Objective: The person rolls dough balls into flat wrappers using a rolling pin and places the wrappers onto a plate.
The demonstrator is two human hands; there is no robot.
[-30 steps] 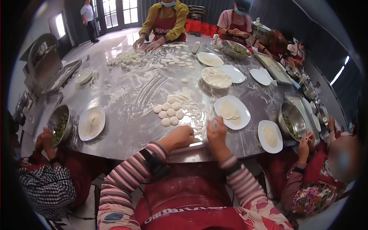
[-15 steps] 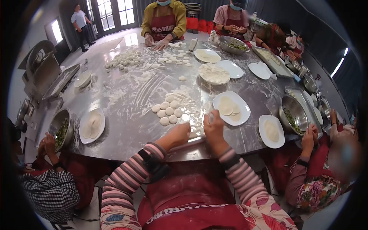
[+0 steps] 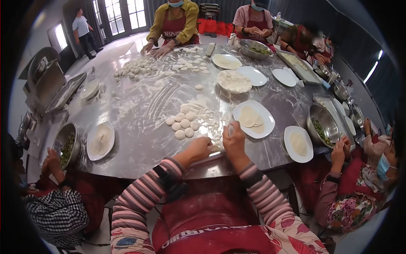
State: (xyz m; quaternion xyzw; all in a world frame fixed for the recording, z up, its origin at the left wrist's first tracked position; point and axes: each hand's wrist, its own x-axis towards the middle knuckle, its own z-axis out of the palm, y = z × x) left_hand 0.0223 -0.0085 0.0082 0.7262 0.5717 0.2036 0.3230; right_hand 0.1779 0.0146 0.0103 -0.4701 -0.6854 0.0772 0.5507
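Observation:
My left hand (image 3: 198, 148) lies palm down, fingers curled over what looks like a thin rolling pin (image 3: 212, 155) at the near edge of the floured steel table (image 3: 139, 139). Close beside it, my right hand (image 3: 234, 142) pinches a small white piece of dough (image 3: 230, 128) by its edge. Several flattened dough discs (image 3: 183, 123) sit in a cluster just beyond my left hand. A white plate (image 3: 268, 127) holding rolled wrappers stands right of my right hand.
Another plate (image 3: 296, 159) with a wrapper and a steel bowl (image 3: 316, 111) of green filling are at the right. A plate (image 3: 90, 151) and bowl (image 3: 59, 134) sit at the left. Other people work at my left (image 3: 55, 207), my right (image 3: 351, 190) and across the table (image 3: 173, 21).
Both my hands have slid slightly forward and left along the table edge, the right hand still pinching the dough. The person across in yellow has spread their hands over the dough pieces.

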